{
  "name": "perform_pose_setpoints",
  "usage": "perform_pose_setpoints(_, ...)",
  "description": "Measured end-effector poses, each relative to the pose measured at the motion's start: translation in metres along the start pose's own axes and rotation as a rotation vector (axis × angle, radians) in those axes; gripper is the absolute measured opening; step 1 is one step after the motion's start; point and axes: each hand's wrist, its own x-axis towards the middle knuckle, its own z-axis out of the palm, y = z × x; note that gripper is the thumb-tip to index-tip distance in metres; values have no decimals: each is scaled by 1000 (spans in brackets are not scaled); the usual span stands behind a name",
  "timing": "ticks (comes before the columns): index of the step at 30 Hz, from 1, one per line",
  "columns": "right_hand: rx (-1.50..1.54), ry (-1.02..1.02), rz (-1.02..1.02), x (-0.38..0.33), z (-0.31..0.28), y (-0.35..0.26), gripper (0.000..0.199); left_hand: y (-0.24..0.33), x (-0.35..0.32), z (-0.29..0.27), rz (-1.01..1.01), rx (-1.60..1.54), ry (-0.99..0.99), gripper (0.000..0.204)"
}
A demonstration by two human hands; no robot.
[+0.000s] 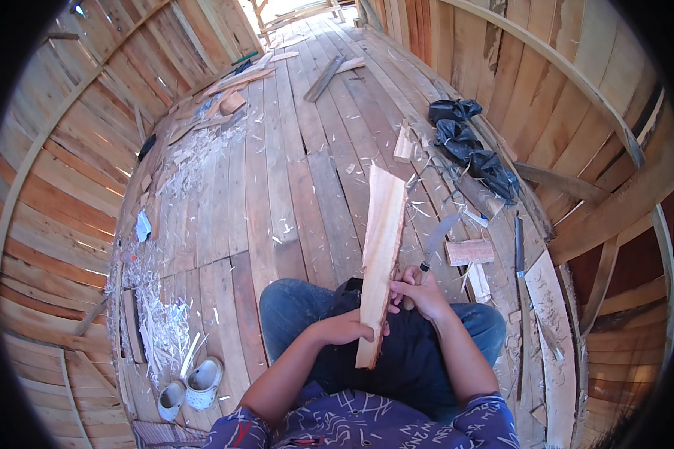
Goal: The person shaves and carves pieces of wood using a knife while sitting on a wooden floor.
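Observation:
A long flat piece of wood (383, 239), pale with a rough bark-like edge on its right side, stands tilted over my lap. My left hand (344, 328) is closed around its lower part, the thumb across its face. In my right hand (421, 290) is a knife (439, 238), its handle in the fist and its curved grey blade pointing up and away to the right. The fingers of my right hand touch the wood's right edge. I sit cross-legged on the plank floor (240, 299), with both forearms over my lap.
Wood shavings (168, 329) and a pair of light clogs (204, 383) lie at the left. Black plastic bags (472, 150) rest by the right wall. Near my right knee are a wood block (469, 252), a long dark-ended tool (520, 247) and a board (554, 352). Offcuts (325, 78) lie farther off.

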Motion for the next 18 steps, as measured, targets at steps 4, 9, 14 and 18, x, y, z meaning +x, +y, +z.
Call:
perform_pose_setpoints(4,4,11,-26,2,-3,5,38,5,-3,-1,-23,96,148,48)
perform_pose_setpoints(9,-100,14,-145,-1,3,5,38,20,-2,17,-123,-165,470,25)
perform_pose_setpoints(14,-333,21,-34,-3,10,-5,31,24,-18,19,-155,68,610,29)
perform_pose_setpoints(18,-407,51,-72,-7,2,-12,20,39,-56,26,-191,486,734,25)
